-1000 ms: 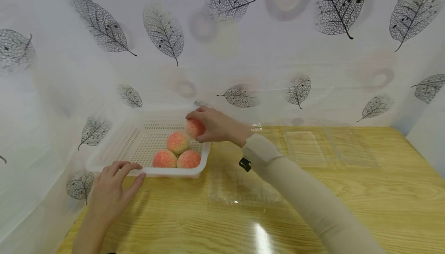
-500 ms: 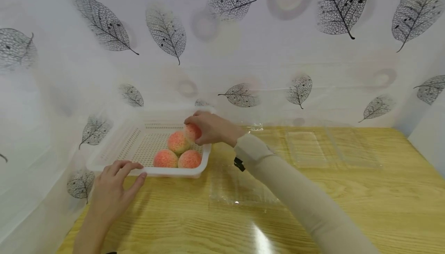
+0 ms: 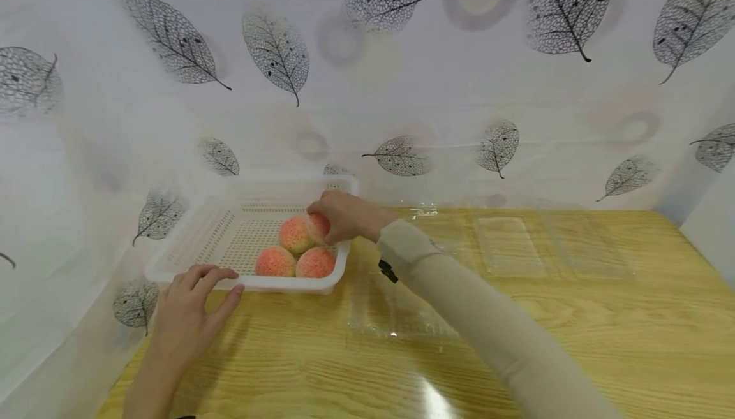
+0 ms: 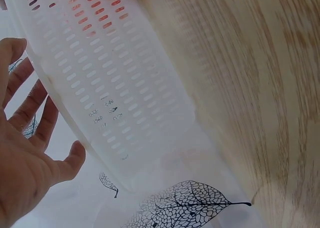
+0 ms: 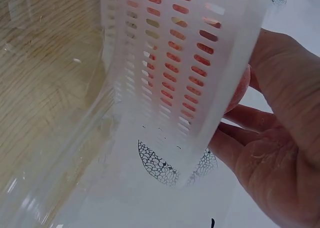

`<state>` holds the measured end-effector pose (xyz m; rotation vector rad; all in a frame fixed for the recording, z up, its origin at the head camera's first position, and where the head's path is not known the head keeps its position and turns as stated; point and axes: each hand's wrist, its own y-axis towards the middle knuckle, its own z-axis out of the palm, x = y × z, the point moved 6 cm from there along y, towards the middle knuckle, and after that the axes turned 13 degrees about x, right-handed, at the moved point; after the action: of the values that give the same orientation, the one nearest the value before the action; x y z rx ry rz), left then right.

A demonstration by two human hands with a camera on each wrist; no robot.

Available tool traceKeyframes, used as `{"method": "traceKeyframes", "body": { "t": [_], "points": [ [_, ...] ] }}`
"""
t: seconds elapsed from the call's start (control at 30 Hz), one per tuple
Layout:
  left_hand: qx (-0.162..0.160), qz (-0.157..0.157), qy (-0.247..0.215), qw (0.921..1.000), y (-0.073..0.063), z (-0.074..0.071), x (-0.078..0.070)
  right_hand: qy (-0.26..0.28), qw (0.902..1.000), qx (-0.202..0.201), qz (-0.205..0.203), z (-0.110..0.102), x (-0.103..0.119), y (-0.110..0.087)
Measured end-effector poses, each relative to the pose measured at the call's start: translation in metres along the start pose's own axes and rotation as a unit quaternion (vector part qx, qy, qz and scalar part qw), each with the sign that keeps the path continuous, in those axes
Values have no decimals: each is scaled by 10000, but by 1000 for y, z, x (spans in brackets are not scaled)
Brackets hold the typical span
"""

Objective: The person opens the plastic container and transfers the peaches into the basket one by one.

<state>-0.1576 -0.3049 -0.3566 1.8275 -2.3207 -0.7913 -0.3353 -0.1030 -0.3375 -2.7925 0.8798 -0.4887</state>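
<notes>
In the head view a white slotted basket (image 3: 281, 283) stands at the left of the table with several pink-and-yellow peaches inside. My right hand (image 3: 347, 216) reaches over its right side and grips one peach (image 3: 318, 226), low beside another peach (image 3: 295, 234). Part of that held peach (image 5: 240, 92) shows past the basket rim in the right wrist view. Two more peaches (image 3: 275, 261) sit along the near wall. My left hand (image 3: 185, 314) rests its fingertips on the near rim, the thumb spread apart; in the left wrist view those fingers (image 4: 30, 108) extend over the rim.
A clear plastic tray (image 3: 396, 310) lies right of the basket, partly under the right forearm. More clear plastic containers (image 3: 511, 247) lie toward the table's back right. A leaf-print curtain (image 3: 402, 87) hangs behind and at the left of the wooden table (image 3: 321, 368).
My right hand has lowered the peach further into the basket, down beside the other peaches. My left hand has stayed on the rim. The head view has shifted slightly.
</notes>
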Motion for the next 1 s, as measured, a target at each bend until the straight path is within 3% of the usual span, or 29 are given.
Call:
{"method": "traceKeyframes", "body": {
  "t": [0.23,1.0],
  "points": [
    [-45,36,39,10000,1,1,0,-148,9998,74,93,5,1,4],
    [-51,-4,-17,10000,5,1,3,63,9972,126,734,13,-3,16]
  ]
}}
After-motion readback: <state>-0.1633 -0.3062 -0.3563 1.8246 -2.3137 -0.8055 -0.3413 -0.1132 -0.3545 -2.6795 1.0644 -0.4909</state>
